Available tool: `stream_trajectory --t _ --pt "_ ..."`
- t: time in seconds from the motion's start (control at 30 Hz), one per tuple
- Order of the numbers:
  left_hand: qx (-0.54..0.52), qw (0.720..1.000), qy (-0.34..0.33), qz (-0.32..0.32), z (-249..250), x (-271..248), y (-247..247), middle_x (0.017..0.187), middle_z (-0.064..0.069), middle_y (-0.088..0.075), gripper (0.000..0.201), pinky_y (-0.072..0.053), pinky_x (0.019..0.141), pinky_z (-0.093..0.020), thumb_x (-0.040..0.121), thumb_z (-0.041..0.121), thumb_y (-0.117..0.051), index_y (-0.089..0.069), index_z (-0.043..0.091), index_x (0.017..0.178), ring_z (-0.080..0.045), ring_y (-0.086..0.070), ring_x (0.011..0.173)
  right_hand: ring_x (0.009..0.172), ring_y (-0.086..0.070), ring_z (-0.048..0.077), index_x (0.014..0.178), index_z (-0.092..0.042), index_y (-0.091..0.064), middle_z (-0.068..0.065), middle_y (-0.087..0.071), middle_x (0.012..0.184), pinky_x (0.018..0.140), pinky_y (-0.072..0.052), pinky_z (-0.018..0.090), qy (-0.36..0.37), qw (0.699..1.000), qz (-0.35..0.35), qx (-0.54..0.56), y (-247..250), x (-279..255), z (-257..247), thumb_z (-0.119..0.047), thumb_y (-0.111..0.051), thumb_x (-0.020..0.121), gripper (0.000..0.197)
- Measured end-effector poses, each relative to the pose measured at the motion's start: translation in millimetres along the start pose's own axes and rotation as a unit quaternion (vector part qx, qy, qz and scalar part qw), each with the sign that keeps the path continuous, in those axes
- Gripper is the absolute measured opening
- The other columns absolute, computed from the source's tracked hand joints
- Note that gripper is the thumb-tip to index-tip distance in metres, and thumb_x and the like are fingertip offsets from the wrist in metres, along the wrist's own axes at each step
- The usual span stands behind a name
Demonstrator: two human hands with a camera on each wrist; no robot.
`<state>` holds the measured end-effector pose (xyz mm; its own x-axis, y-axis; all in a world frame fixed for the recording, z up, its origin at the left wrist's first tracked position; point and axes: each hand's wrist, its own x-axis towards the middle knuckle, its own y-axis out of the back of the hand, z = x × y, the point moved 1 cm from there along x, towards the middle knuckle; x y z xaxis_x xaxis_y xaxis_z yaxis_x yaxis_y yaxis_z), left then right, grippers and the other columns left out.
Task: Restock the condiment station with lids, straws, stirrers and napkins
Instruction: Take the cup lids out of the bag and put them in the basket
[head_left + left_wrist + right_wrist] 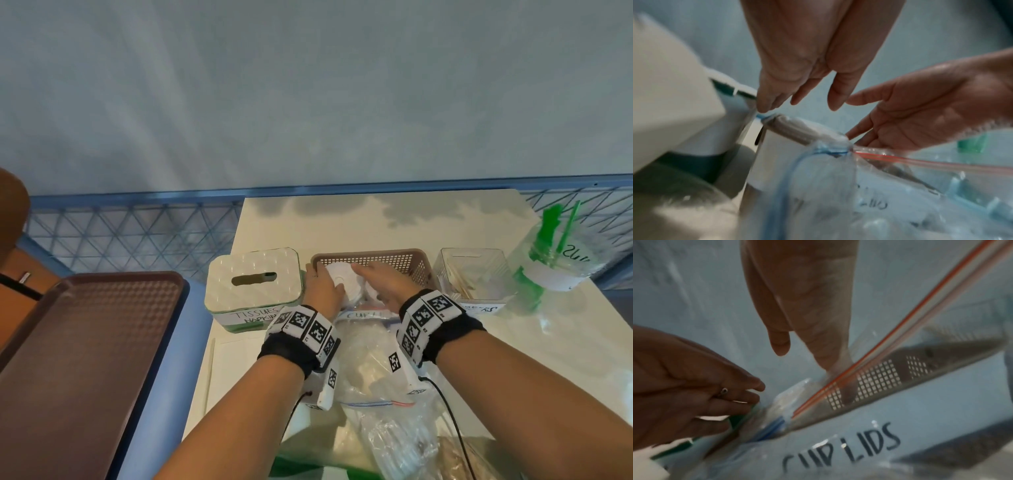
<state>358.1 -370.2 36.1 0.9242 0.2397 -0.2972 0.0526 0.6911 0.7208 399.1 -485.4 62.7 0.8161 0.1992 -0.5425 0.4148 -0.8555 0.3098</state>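
nearest, a clear zip bag (370, 370) lies in front of the brown mesh basket (407, 262), its mouth against the basket's "cup lids" label. white round lids (342, 279) sit inside the basket. both hands reach in, palms down: left hand (322, 284) and right hand (383, 281) lie on the lids, fingers straight and relaxed. the tissue box (253, 281) stands left of the basket.

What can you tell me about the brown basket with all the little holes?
The brown basket looks like plastic, rectangular, with walls of tiny square holes. It stands upright on the pale table, between the tissue box and a clear tub. A white label reading CUP LIDS is stuck on its front. White lids lie inside, with the left hand and right hand on them. A clear zip bag lies against its front.
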Motion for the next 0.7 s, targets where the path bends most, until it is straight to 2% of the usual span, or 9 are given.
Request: stream_trajectory --t 0.07,0.13,0.2,0.27,0.33,0.43,0.5,0.6,0.7 --pt "0.019 0.999 -0.038 0.012 8.8 -14.0 6.1 0.155 -0.021 0.003 0.067 -0.012 0.118 -0.035 0.095 0.017 -0.045 -0.005 0.001 0.147 -0.03 -0.001 0.145 0.134 -0.035 0.028 0.142 -0.007 -0.032 0.012 -0.034 0.149 0.106 -0.033 0.04 0.047 0.998 0.029 0.009 8.0 -14.6 -3.1 -0.032 -0.05 0.095 0.056" --pt "0.028 0.995 -0.095 0.021 19.0 -31.4 13.9 0.155 -0.02 0.0 0.067 -0.011 0.119 -0.035 0.094 0.022 -0.048 -0.01 0.002 0.146 -0.029 0.001 0.146 0.129 -0.041 0.024 0.137 -0.008 -0.04 0.01 -0.043 0.143 0.103 -0.035 0.035 0.095 0.993 0.068 0.003 16.2 -35.0 -9.3 -0.027 -0.053 0.094 0.049" --pt "0.025 0.987 -0.157 0.008 28.0 -52.0 21.8 0.153 -0.017 -0.02 0.064 -0.021 0.115 -0.032 0.092 0.028 -0.053 -0.023 0.004 0.144 -0.026 -0.017 0.143 0.119 -0.048 0.017 0.132 -0.01 -0.048 0.007 -0.05 0.135 0.097 -0.038 0.027 0.149 0.983 0.106 -0.019 24.4 -59.1 -14.1 -0.022 -0.054 0.093 0.042" --pt "0.039 0.977 -0.205 -0.048 33.0 -74.8 27.9 0.142 -0.009 -0.041 0.056 -0.032 0.102 -0.025 0.089 0.036 -0.057 -0.04 0.01 0.135 -0.02 -0.04 0.13 0.105 -0.052 0.01 0.123 -0.012 -0.056 0.003 -0.059 0.123 0.087 -0.038 0.019 0.209 0.969 0.13 -0.038 30.4 -83.3 -16.0 -0.018 -0.055 0.092 0.032" --pt "0.068 0.963 -0.233 -0.117 30.7 -98.8 27.6 0.134 -0.003 -0.049 0.053 -0.037 0.1 -0.026 0.081 0.046 -0.064 -0.051 0.018 0.124 -0.016 -0.048 0.12 0.096 -0.057 0.007 0.112 -0.014 -0.063 -0.002 -0.065 0.109 0.08 -0.042 0.015 0.26 0.953 0.142 -0.065 31.1 -110.5 -14.1 -0.016 -0.057 0.09 0.023" --pt "0.17 0.93 -0.251 -0.207 16.0 -125.1 16.9 0.138 0.004 -0.047 0.062 -0.022 0.114 -0.042 0.072 0.053 -0.071 -0.051 0.024 0.122 -0.015 -0.042 0.128 0.085 -0.064 0.007 0.097 -0.019 -0.067 -0.005 -0.069 0.091 0.079 -0.05 0.019 0.321 0.934 0.156 -0.025 29.5 -147.0 -9.0 -0.011 -0.058 0.089 0.015" --pt "0.235 0.908 -0.24 -0.252 4.5 -136.6 5.5 0.137 0.001 -0.046 0.067 -0.014 0.115 -0.046 0.071 0.045 -0.075 -0.046 0.022 0.126 -0.017 -0.039 0.129 0.077 -0.066 0.004 0.094 -0.019 -0.066 -0.006 -0.069 0.087 0.077 -0.052 0.017 0.35 0.92 0.173 0.018 30.7 -167.4 -5.0 -0.009 -0.055 0.09 0.015" --pt "0.334 0.878 -0.261 -0.221 -3.9 -147.3 -7.5 0.127 -0.006 -0.05 0.059 -0.018 0.114 -0.048 0.076 0.027 -0.073 -0.045 0.016 0.126 -0.023 -0.045 0.123 0.078 -0.066 0.005 0.096 -0.015 -0.066 -0.002 -0.07 0.092 0.074 -0.05 0.013 0.332 0.927 0.14 -0.106 23.1 -183.9 7.0 -0.012 -0.052 0.093 0.015" --pt "0.372 0.873 -0.263 -0.173 -8.6 -154.6 -16.3 0.124 -0.008 -0.053 0.05 -0.009 0.114 -0.05 0.083 0.015 -0.063 -0.043 0.014 0.129 -0.025 -0.044 0.123 0.102 -0.061 0.019 0.116 -0.008 -0.06 0.009 -0.065 0.114 0.088 -0.044 0.026 0.225 0.917 0.05 -0.327 -3.2 -175.9 41.3 -0.02 -0.047 0.096 0.027"
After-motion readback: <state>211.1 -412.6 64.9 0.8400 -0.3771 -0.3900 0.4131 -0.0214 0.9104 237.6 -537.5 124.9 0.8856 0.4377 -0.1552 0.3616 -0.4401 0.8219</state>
